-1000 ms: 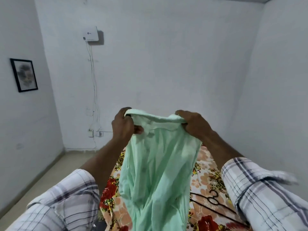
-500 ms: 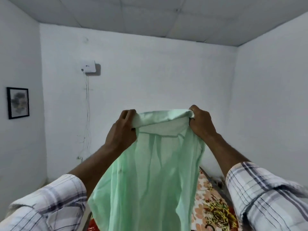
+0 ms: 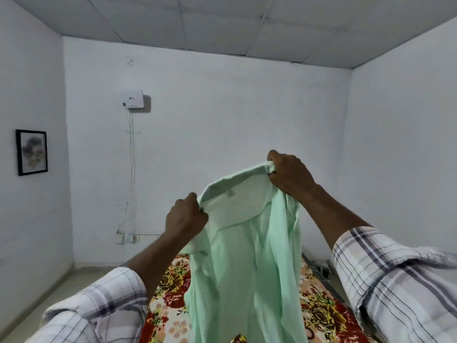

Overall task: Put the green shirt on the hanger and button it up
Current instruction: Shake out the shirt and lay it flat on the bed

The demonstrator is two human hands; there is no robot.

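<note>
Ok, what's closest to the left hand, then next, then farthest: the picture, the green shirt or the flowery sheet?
1. The green shirt, gripped by the left hand.
2. The flowery sheet, down below the arms.
3. The picture, far off on the left wall.

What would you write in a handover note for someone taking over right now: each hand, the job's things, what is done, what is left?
Left hand: grips the green shirt at one end of its collar.
Right hand: grips the other end, held higher.
The shirt hangs above the floral bedsheet. No hanger in view.
Done: shirt lifted.
Left: find the hanger, put the shirt on it, button it up.
</note>
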